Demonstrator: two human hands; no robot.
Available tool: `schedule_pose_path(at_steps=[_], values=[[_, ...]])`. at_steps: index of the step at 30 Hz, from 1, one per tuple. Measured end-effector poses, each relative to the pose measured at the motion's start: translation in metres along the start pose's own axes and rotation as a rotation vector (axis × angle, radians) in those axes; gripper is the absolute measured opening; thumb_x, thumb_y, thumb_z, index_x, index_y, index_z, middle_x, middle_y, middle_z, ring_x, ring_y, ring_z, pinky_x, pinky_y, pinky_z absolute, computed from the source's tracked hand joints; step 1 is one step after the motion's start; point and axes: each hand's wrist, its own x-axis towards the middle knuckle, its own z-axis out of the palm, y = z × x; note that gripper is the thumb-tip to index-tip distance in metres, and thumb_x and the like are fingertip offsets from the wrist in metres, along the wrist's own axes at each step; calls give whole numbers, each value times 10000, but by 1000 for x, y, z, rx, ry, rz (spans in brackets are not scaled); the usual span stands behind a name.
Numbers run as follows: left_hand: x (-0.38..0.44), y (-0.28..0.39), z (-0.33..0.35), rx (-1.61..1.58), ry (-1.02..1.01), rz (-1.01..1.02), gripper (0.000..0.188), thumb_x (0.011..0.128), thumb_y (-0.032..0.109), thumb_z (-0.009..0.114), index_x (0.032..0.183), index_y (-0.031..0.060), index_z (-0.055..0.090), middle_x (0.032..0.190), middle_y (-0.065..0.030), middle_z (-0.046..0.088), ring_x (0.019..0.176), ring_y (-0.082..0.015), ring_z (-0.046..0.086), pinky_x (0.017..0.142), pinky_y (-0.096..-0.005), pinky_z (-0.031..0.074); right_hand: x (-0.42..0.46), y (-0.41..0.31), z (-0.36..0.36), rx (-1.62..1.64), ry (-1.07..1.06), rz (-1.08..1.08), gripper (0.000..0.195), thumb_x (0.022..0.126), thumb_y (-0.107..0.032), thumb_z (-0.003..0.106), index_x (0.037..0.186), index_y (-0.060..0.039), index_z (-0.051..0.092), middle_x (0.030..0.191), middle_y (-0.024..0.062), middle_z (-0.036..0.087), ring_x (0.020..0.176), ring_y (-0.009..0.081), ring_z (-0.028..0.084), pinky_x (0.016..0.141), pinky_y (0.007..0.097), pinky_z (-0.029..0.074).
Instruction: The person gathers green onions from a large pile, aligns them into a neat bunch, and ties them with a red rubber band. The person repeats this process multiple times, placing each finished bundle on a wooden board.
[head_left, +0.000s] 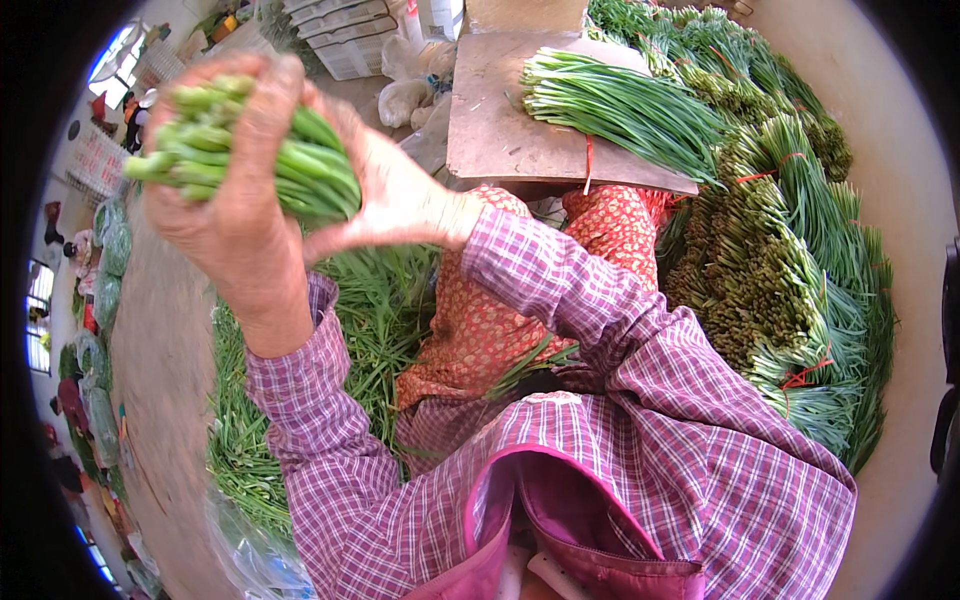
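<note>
My left hand (232, 202) is raised at the upper left, its fingers closed around a bunch of green vegetable stalks (195, 150), cut ends facing left. From the right, my right hand (382, 176) wraps the same bunch, thumb below and fingers above. Both hands are somewhat blurred. On a low board (487, 120) in front of my knees lies a bundle of long green chive-like leaves (615, 112), pale ends to the left. A red tie (589, 161) hangs over the board's near edge beside that bundle.
Red-tied bundles (772, 277) are piled along the wall at right. Loose green leaves (375, 322) cover the floor by my legs, with clear plastic (255, 555) below them. White crates (349, 49) and plastic bags (401, 101) stand beyond. Other people (82, 259) are at far left.
</note>
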Motion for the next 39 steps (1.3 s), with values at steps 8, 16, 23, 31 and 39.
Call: schedule_pose_path(at_steps=[8,16,23,31,39], values=[[70,26,131,-767,72,-43,268,817,249,769,1026,95,702,952,-86,715,835,-194,689,754,-348,593,72,-100,-178,-854,-23,-537,731,818,-232,797,1432,-81,431,1149,148,674,1042,262,680,919,423,560],[40,-135,252,-1294,-74,-728,225,826,192,766,979,52,680,945,-80,707,948,-205,677,876,-361,561,16,-135,-339,-1674,-341,-103,619,747,-223,805,1303,-154,541,1001,100,700,865,266,699,754,365,562],[54,-255,202,-949,93,-806,148,838,111,737,924,4,681,999,-162,726,980,-282,708,952,-418,558,-45,-23,-392,-1479,-313,446,736,677,-183,789,1366,-189,533,1125,124,692,1041,315,665,855,426,544],[35,-219,286,377,-826,279,972,706,498,829,1441,-3,438,1408,-239,520,1346,-350,473,1155,-479,333,-40,6,-413,-1366,-494,620,786,662,-218,783,1394,-129,510,1141,193,676,1066,355,652,916,449,518],[-11,-253,319,692,-1099,86,1319,567,610,853,1503,-81,232,1492,-273,370,1420,-404,331,1183,-560,224,-58,-19,-431,-1093,-353,676,971,765,-574,762,1519,-124,348,1367,224,499,1329,377,442,1111,462,363]])
